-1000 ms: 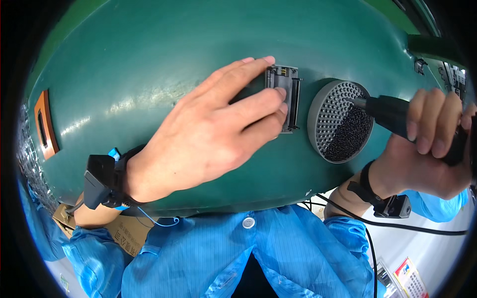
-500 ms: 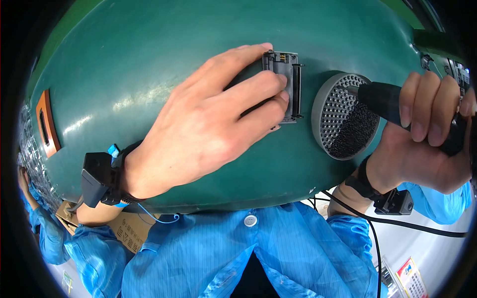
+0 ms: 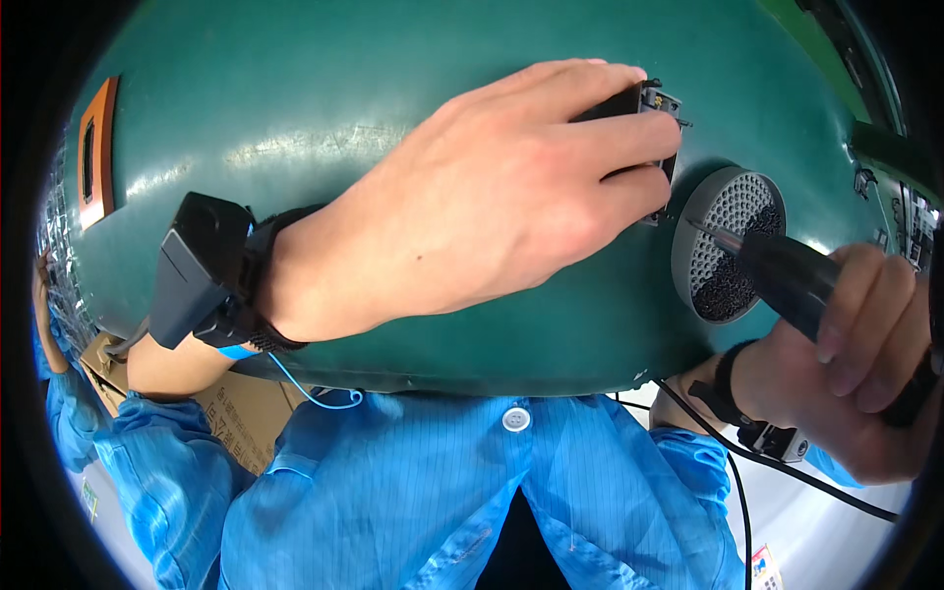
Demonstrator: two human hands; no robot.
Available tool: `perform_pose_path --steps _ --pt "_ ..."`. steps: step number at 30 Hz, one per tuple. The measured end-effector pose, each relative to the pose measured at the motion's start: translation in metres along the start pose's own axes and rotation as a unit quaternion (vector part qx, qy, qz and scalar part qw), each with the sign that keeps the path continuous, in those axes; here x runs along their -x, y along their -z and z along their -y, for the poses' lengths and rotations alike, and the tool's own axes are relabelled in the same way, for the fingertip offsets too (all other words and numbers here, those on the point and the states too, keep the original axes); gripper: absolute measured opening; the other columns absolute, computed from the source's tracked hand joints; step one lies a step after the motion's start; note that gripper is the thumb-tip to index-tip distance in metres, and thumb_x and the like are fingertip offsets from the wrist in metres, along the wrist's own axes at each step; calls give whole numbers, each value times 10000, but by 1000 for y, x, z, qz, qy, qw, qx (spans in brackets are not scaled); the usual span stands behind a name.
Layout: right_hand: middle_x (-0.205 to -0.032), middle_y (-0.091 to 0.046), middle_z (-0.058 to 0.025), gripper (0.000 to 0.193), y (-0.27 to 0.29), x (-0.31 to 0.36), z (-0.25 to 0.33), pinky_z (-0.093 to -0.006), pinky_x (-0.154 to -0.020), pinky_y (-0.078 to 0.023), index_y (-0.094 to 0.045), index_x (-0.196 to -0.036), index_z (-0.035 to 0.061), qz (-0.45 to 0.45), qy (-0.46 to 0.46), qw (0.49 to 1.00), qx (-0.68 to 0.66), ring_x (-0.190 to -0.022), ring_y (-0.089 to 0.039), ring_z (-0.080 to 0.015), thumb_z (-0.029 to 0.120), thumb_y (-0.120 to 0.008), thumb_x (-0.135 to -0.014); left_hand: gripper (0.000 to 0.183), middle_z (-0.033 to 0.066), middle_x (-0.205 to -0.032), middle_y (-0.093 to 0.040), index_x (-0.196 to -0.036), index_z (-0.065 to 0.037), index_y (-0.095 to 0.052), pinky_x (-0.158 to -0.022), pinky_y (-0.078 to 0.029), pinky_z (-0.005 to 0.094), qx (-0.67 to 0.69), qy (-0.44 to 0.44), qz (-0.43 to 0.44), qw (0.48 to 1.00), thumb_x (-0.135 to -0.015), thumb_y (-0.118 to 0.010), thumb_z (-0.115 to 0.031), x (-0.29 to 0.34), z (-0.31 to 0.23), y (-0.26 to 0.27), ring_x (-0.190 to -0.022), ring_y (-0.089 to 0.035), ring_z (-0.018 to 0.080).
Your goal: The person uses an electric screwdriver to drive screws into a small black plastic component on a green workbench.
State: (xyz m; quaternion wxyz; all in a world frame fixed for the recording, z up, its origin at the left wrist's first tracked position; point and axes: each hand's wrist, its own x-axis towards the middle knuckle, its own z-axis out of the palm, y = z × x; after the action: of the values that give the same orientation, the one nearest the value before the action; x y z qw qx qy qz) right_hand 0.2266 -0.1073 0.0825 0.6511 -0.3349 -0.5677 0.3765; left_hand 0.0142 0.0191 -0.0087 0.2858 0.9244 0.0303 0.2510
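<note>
My left hand [image 3: 521,187] is closed over a small black and grey plastic housing [image 3: 665,101] on the green table. The fingers hide most of it; only its far end and right edge show. At the right, my right hand [image 3: 875,344] is wrapped round a black electric screwdriver [image 3: 792,280]. Its metal bit points left, over the near-left part of a round grey tray [image 3: 680,261] full of small holes. Small black screws [image 3: 726,292] lie heaped along the tray's near and right side. Whether a screw sits on the bit is too small to tell.
An orange-brown block with a dark slot [image 3: 96,157] lies at the table's far left. A black cable [image 3: 777,470] runs below my right wrist. Below the table edge at left stands a cardboard box [image 3: 251,418]. Another person's arm [image 3: 49,324] shows at the far left.
My left hand has moved right with the housing, closer to the tray. The screwdriver bit has shifted toward the tray's left side. The whole view has also shifted a little.
</note>
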Motion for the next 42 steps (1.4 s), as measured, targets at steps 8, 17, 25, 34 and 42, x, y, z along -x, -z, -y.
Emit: perform_pose_path --steps 8,17,25,34,42 --pt "-614 -482 -84 323 -17 5 -12 -297 -417 -358 -477 -877 39 8 -64 998 5 -462 -432 -174 273 -360 -1067 369 78 -1190 -627 -1032 -26 -690 -982 -547 443 -10 16 17 1000 -688 -813 -80 1 -2 -4 -1216 -596 361" --pt "-641 -485 -73 384 -22 -1 -9 -304 -498 -382 -497 -829 53 20 -119 993 13 -523 -448 -180 298 -349 -1085 125 0 -999 -609 -849 -76 -726 -861 -561 317 27 6 -110 994 -762 -693 -160 0 -7 -4 -1020 -605 217" --pt "-666 -489 -63 442 -28 -3 -8 -311 -570 -402 -514 -786 65 40 -164 985 19 -577 -463 -186 320 -339 -1102 81 -22 -939 -582 -767 -111 -702 -792 -551 298 -20 -51 -151 987 -748 -692 -189 1 6 -18 -944 -587 197" --pt "-673 -488 -57 536 -18 -14 3 -304 -615 -418 -504 -686 83 60 -291 950 94 -629 -483 -192 357 -346 -1120 79 -9 -967 -583 -775 -97 -687 -770 -561 303 -50 -19 -103 993 -743 -693 -169 1 1 -19 -945 -583 204" --pt "-645 -501 -38 333 36 8 10 -321 -478 -417 -561 -975 46 -121 15 992 20 -524 -482 -169 335 -412 -1049 431 100 -1233 -649 -1070 -17 -708 -1001 -554 475 -27 19 43 999 -663 -843 -62 -3 -7 5 -1295 -572 417"
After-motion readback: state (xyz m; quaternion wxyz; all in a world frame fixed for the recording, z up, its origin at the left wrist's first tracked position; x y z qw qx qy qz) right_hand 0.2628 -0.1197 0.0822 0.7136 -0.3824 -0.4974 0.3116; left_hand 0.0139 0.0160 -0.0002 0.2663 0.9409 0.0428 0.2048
